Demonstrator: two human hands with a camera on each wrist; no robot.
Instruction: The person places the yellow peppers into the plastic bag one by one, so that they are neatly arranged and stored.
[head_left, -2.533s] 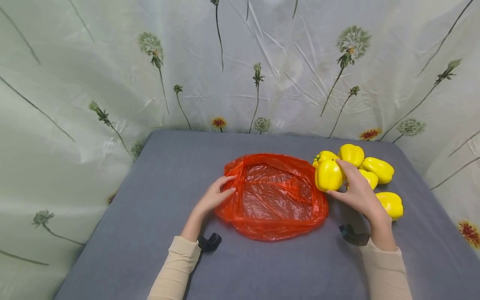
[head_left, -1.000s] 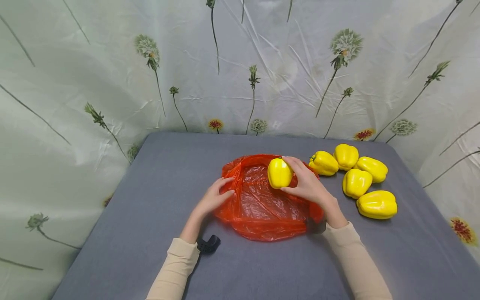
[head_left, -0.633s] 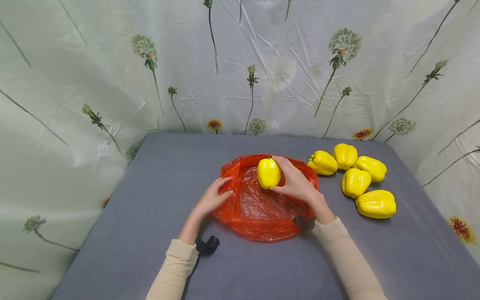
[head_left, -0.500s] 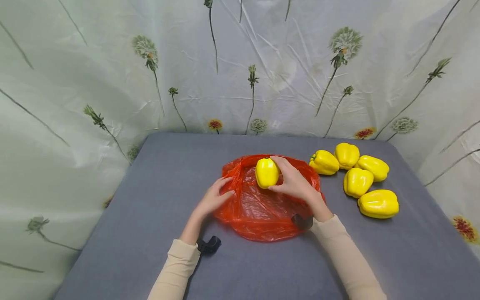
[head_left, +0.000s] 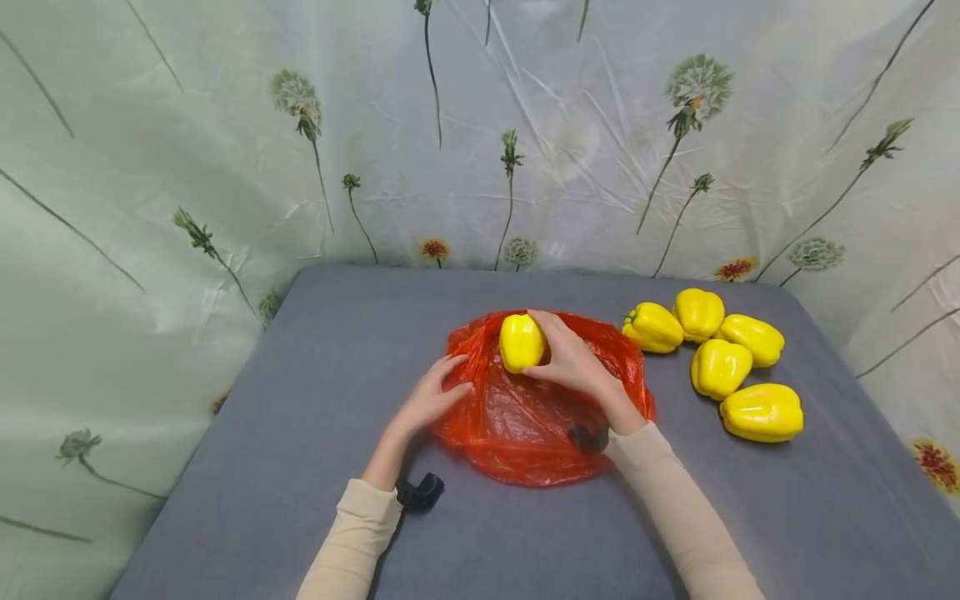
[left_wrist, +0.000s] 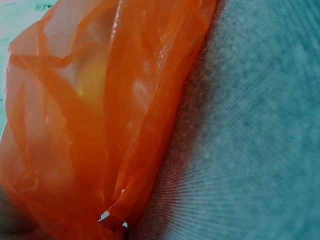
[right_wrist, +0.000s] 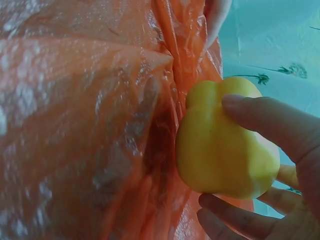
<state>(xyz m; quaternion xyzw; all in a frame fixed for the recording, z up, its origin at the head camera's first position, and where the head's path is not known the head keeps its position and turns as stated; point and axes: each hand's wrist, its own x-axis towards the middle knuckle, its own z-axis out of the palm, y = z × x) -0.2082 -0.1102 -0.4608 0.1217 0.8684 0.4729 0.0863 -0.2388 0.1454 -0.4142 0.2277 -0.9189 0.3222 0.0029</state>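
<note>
A red plastic bag (head_left: 525, 417) lies spread on the table with its mouth open upward. My left hand (head_left: 429, 398) grips the bag's left rim, and in the left wrist view the orange-red film (left_wrist: 130, 125) bunches together at the bottom. Over the bag's mouth, towards its left side, my right hand (head_left: 566, 358) holds a yellow bell pepper (head_left: 521, 343) between thumb and fingers. The right wrist view has the pepper (right_wrist: 225, 145) close beside the bag's wall, with the thumb on one side and fingers on the other. Inside the bag I see only crumpled film.
Several more yellow bell peppers (head_left: 720, 368) are grouped on the grey table (head_left: 360, 333) right of the bag. A curtain (head_left: 420, 183) with printed dandelions hangs behind the table and along its sides. Black wrist pieces (head_left: 422, 492) sit at both wrists.
My right hand has carried the yellow bell pepper left from beside the other peppers to above the bag's mouth. The left hand has stayed at the bag's left rim.
</note>
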